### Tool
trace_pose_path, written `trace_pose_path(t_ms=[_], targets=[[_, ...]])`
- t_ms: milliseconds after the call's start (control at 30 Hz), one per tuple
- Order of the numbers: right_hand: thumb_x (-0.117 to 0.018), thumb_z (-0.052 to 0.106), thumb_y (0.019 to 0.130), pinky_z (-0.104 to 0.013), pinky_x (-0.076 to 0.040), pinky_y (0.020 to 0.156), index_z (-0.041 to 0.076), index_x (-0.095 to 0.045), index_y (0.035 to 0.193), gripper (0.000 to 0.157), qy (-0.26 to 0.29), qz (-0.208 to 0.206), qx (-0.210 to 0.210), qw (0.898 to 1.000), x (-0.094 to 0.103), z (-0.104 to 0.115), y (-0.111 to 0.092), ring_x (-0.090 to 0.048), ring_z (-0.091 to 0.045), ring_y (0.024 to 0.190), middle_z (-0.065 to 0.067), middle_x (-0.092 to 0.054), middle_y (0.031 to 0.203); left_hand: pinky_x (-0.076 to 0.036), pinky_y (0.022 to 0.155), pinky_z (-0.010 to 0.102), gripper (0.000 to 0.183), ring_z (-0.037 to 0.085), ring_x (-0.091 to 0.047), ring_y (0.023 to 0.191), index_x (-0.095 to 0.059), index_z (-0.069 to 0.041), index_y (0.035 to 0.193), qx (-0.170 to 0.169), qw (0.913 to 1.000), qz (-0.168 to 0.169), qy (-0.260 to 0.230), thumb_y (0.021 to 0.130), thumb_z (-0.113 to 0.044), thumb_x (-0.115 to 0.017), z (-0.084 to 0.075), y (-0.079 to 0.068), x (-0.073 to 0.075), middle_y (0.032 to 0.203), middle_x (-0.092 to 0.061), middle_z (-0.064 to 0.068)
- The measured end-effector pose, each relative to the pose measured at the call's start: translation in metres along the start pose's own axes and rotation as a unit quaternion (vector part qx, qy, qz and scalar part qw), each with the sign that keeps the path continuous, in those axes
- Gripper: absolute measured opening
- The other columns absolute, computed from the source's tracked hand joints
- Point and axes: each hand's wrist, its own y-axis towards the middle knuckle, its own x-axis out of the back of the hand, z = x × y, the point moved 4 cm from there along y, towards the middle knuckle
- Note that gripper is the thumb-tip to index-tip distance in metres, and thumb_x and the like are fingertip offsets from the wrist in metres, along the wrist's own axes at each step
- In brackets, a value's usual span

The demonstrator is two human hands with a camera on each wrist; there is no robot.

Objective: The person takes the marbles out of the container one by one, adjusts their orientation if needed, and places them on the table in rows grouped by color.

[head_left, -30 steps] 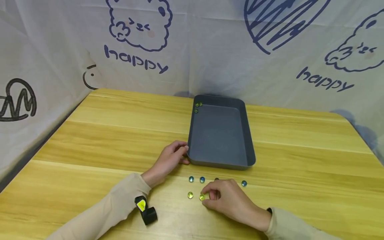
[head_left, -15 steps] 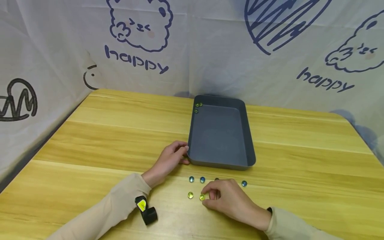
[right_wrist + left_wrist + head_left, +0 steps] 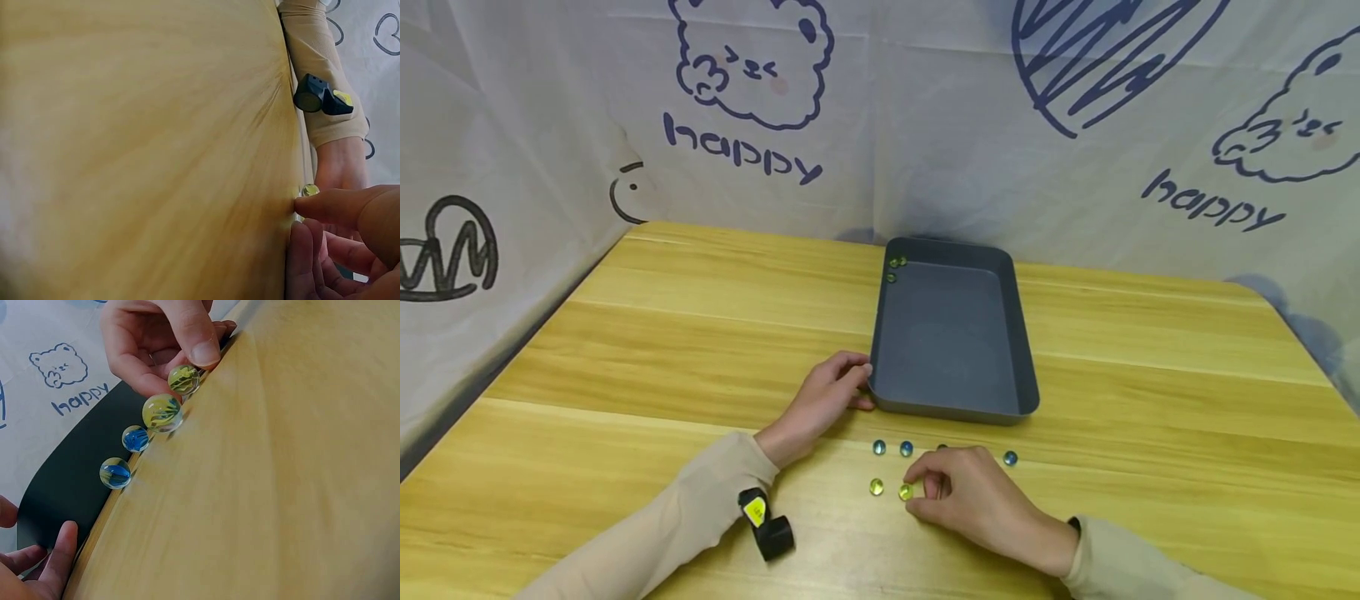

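Thumb and forefinger of my right hand pinch a yellow-green glass marble at the tabletop. To its left lies another yellow-green marble. Behind them runs a row of marbles: a blue one, a second blue one, a darker one mostly hidden by the right hand, and a blue one farther right. My left hand rests its relaxed fingers against the front left corner of a dark grey rectangular tray. The left wrist view shows the pinched marble beneath the right thumb.
Several yellow-green marbles lie in the tray's back left corner. The wooden table ends behind the tray at a white cloth with drawings. A black wrist camera is on the left sleeve.
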Motion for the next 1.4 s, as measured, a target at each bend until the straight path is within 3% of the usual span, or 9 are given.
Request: trace_pose_path(t_ms=[600, 1000, 1133, 1300, 1400], targets=[[-0.078, 0.014, 0.079, -0.02, -0.043, 0.051, 0.013, -0.063, 0.086, 0.017, -0.048, -0.025, -0.001, 0.999, 0.01, 0.002, -0.013, -0.045, 0.001, 0.057, 0.014, -0.049, 0.066, -0.058, 0.072, 0.031, 0.032, 0.019, -0.062, 0.077, -0.054, 0.008, 0.125, 0.007, 1.0, -0.005, -0.006, 0.1, -0.011, -0.047, 0.001, 0.0, 0.002, 0.106, -0.059, 0.021], [-0.074, 0.019, 0.087, -0.019, -0.048, 0.051, 0.01, -0.067, 0.091, 0.012, -0.023, -0.103, 0.063, 0.992, 0.022, 0.018, -0.021, -0.049, 0.001, 0.059, 0.016, -0.052, 0.07, -0.058, 0.072, 0.03, 0.033, 0.018, -0.061, 0.079, -0.054, 0.008, 0.126, 0.001, 1.0, -0.005, -0.007, 0.1, -0.011, -0.047, 0.001, 0.0, 0.001, 0.108, -0.059, 0.022], [-0.075, 0.012, 0.085, -0.02, -0.049, 0.053, 0.009, -0.069, 0.093, 0.01, -0.02, -0.154, 0.095, 0.983, 0.032, 0.026, -0.021, -0.05, -0.001, 0.062, 0.016, -0.053, 0.071, -0.058, 0.072, 0.03, 0.032, 0.018, -0.062, 0.078, -0.055, 0.008, 0.125, 0.0, 1.0, -0.005, -0.006, 0.1, -0.011, -0.048, 0.001, 0.0, 0.001, 0.109, -0.059, 0.022], [-0.075, 0.001, 0.08, -0.022, -0.051, 0.057, 0.011, -0.07, 0.094, 0.018, -0.018, -0.23, 0.167, 0.959, 0.04, 0.035, -0.023, -0.052, -0.003, 0.065, 0.015, -0.055, 0.074, -0.058, 0.073, 0.031, 0.032, 0.019, -0.062, 0.078, -0.055, 0.008, 0.125, -0.001, 1.0, -0.002, -0.005, 0.1, -0.011, -0.048, 0.001, 0.0, 0.0, 0.108, -0.059, 0.022], [-0.074, -0.002, 0.08, -0.025, -0.052, 0.056, 0.012, -0.07, 0.093, 0.019, -0.016, -0.246, 0.174, 0.953, 0.045, 0.037, -0.021, -0.052, -0.003, 0.066, 0.014, -0.055, 0.075, -0.058, 0.073, 0.032, 0.033, 0.019, -0.062, 0.078, -0.054, 0.008, 0.125, -0.002, 1.0, -0.002, -0.004, 0.1, -0.011, -0.048, 0.001, 0.0, 0.0, 0.107, -0.059, 0.022]])
